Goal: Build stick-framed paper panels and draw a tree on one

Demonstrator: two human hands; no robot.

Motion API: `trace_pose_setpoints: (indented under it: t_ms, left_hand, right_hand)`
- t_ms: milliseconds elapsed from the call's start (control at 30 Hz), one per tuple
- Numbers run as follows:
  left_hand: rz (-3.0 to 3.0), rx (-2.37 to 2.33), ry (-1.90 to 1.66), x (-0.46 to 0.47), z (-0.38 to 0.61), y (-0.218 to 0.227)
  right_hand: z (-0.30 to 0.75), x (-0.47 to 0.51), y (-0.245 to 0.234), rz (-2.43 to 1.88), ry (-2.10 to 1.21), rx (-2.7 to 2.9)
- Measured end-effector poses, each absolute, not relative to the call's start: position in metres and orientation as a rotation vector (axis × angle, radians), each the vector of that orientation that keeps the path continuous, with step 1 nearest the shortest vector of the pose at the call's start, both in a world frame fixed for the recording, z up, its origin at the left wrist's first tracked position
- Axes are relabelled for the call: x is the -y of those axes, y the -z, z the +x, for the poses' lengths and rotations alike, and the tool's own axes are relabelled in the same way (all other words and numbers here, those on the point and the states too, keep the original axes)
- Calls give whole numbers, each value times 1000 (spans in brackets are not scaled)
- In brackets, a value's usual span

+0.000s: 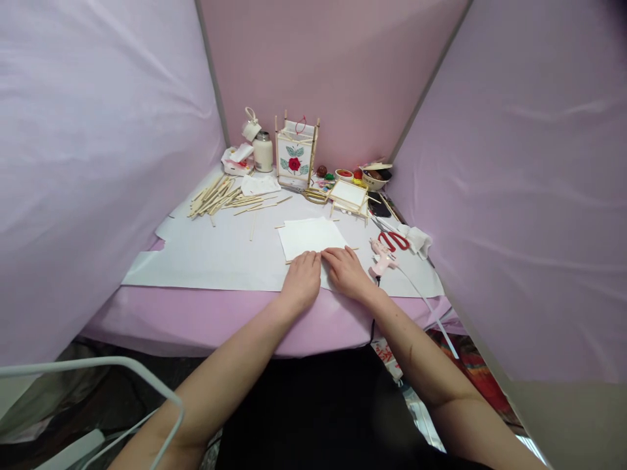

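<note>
White rectangular paper sheet (308, 238) is laid flat on the pink-covered desk (196, 320), over a thin wooden stick (351, 249). Left hand (301, 282) and right hand (347, 273) are held open, palms down, on its near edge, nothing gripped. Even pressing is judged the step in hand and the next requirement.

My left hand (302, 282) and right hand (347, 273) cover the near edge of the white paper sheet (308, 237), so I can't see what lies under my palms. The thin wooden sticks (353, 249) under that sheet show only at their tips. The picture's bottom edge cuts off my left forearm (220, 391). The contents of the far bowl (376, 179) and the dark flat object (377, 206) beside it are too small to make out.
</note>
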State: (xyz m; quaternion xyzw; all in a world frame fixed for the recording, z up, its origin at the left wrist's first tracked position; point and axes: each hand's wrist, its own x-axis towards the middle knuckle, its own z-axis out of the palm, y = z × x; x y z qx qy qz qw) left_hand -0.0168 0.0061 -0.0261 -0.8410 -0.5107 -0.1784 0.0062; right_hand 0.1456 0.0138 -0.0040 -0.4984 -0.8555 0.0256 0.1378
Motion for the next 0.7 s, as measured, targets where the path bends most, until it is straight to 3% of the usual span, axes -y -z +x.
trace_pose_setpoints:
  t_ms: [700]
  left_hand:
    - [-2500, 1829, 426, 7, -18, 15]
  right_hand:
    - [159, -15, 11, -1710, 202, 2351]
